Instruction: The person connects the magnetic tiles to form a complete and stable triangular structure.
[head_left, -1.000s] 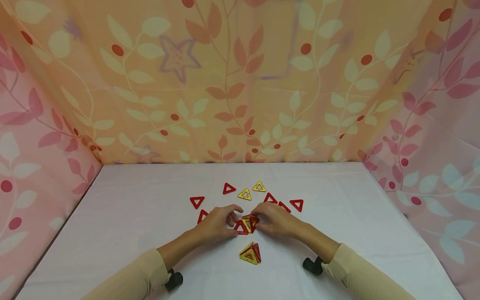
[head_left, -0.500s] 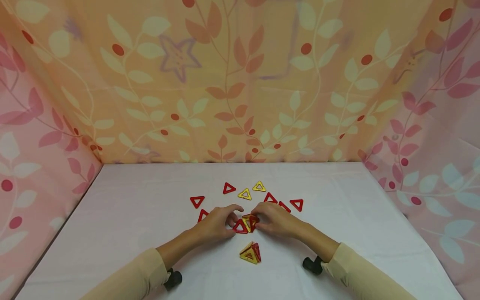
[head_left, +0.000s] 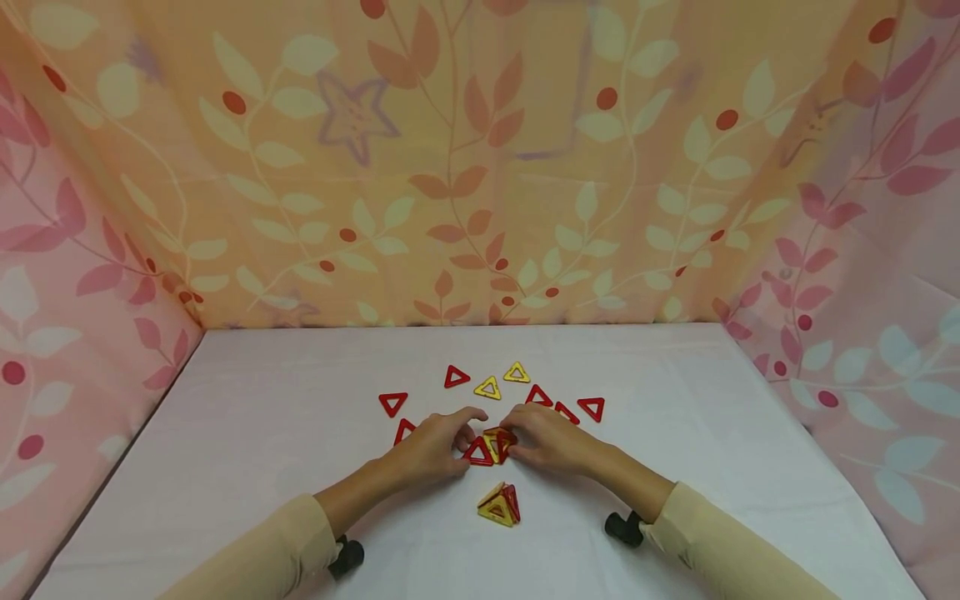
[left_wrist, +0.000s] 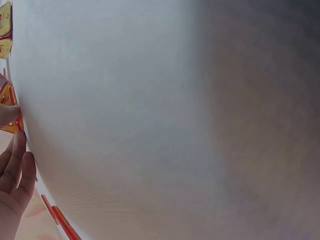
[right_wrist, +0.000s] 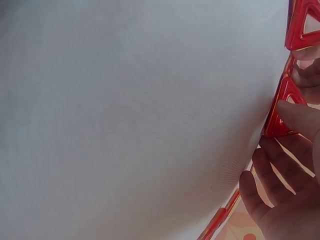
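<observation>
Glossy red and yellow triangles [head_left: 495,446], hollow in the middle, lean together near the centre of the table [head_left: 285,408]. The right hand [head_left: 553,440] pinches their three-o'clock side; at nine o'clock the left hand [head_left: 429,447] holds a single red triangle [head_left: 486,452]. A similar pyramid [head_left: 498,505] sits at six o'clock.

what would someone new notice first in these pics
Probably the left hand and right hand, one at each side of a cluster of red and yellow triangles on the white table. Just below that cluster in the head view, a small red and yellow pyramid stands out. Behind the table, the orange cloth with leaves may catch the eye too.
</observation>
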